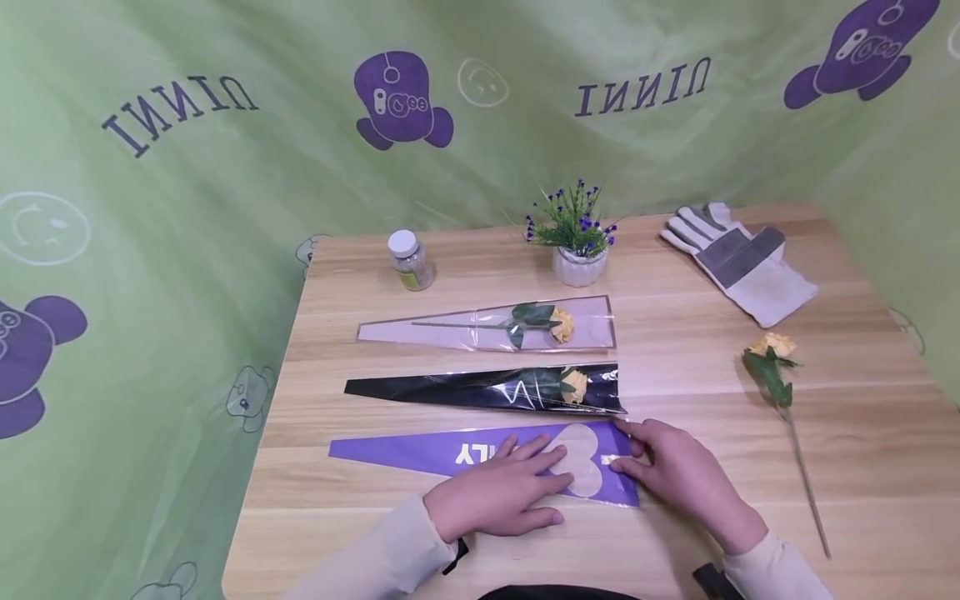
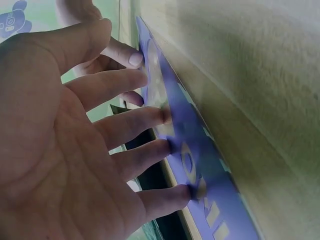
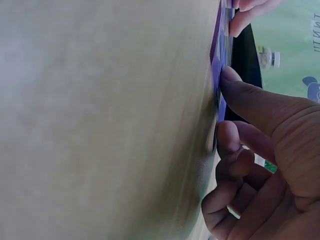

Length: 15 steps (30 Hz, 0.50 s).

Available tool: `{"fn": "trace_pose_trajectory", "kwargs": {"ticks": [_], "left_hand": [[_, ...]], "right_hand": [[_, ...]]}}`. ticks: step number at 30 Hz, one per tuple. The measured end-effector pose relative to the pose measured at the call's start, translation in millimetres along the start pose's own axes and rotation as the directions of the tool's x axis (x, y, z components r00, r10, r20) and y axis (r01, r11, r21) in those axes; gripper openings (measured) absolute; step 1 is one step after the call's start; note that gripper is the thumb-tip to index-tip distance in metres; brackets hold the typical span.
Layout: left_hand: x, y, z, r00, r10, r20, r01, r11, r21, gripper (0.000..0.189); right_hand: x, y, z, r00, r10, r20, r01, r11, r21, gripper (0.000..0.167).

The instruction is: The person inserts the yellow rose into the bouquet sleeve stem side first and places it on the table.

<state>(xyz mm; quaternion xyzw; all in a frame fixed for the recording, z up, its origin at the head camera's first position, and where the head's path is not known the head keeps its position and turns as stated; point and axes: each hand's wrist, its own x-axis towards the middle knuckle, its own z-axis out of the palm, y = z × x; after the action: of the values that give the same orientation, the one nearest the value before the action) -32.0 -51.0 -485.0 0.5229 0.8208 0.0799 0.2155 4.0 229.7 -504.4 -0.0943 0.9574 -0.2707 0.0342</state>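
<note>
A purple flower sleeve (image 1: 427, 447) with pale lettering and a light heart lies flat on the table, its wide end to the right. My left hand (image 1: 506, 492) rests on it with fingers spread; in the left wrist view the fingertips (image 2: 162, 115) press on its surface. At the wide end, my right hand (image 1: 686, 475) holds the sleeve's edge, thumb on top and index finger at the far corner. The other right fingers are curled in the right wrist view. Behind lie a black sleeve (image 1: 435, 390) and a pale pink sleeve (image 1: 442, 333), each with a yellow artificial rose inside.
A loose yellow rose (image 1: 772, 346) with a long stem lies at the right. Behind it are grey-and-white work gloves (image 1: 765, 279). A potted plant (image 1: 580, 267) and a white-capped jar (image 1: 411, 262) stand along the back of the wooden table (image 1: 300, 517), before a green curtain.
</note>
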Motion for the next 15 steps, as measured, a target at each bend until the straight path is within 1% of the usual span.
{"fn": "trace_pose_trajectory", "kwargs": {"ticks": [1, 3, 6, 8, 9, 10, 12, 13, 15], "left_hand": [[0.6, -0.3, -0.5, 1.000, 0.000, 0.005, 0.000, 1.000, 0.003, 0.056], [1.1, -0.9, -2.3, 1.000, -0.003, 0.014, 0.003, 1.000, 0.005, 0.056], [1.2, -1.5, -4.9, 1.000, -0.009, 0.018, 0.009, 1.000, -0.004, 0.056], [1.7, -1.7, -5.8, 1.000, -0.009, 0.012, 0.009, 1.000, -0.006, 0.056], [2.3, -1.8, -6.0, 1.000, -0.008, 0.008, 0.008, 1.000, -0.008, 0.056], [2.6, -1.8, -5.9, 1.000, -0.006, 0.006, 0.006, 1.000, -0.010, 0.056], [2.6, -1.6, -5.7, 1.000, -0.005, 0.009, 0.005, 1.000, -0.011, 0.056], [2.5, -1.6, -5.0, 1.000, -0.004, 0.010, 0.004, 1.000, -0.012, 0.056], [1.8, -1.1, -5.1, 1.000, -0.006, 0.013, 0.006, 1.000, -0.015, 0.057]], "right_hand": [[0.2, 1.0, 0.1, 1.000, -0.007, 0.005, 0.007, 1.000, 0.011, 0.053], [1.0, 2.3, 1.3, 1.000, -0.021, -0.008, 0.022, 0.999, 0.050, 0.040], [2.9, 2.7, 3.4, 0.997, -0.034, -0.063, 0.042, 0.991, 0.129, 0.022], [3.1, 1.7, 3.8, 0.994, -0.039, -0.104, 0.060, 0.977, 0.206, 0.021], [2.2, 0.8, 3.0, 0.993, -0.041, -0.110, 0.067, 0.967, 0.247, 0.022], [0.5, -0.6, 1.9, 0.994, -0.039, -0.104, 0.069, 0.949, 0.306, 0.022], [-4.8, -4.2, -0.7, 0.998, -0.017, -0.056, 0.039, 0.903, 0.428, 0.020], [-7.9, -5.7, -0.9, 1.000, -0.004, -0.029, 0.017, 0.878, 0.478, 0.023], [-13.3, -8.7, -0.3, 1.000, 0.016, -0.016, -0.006, 0.855, 0.519, 0.032]]}}
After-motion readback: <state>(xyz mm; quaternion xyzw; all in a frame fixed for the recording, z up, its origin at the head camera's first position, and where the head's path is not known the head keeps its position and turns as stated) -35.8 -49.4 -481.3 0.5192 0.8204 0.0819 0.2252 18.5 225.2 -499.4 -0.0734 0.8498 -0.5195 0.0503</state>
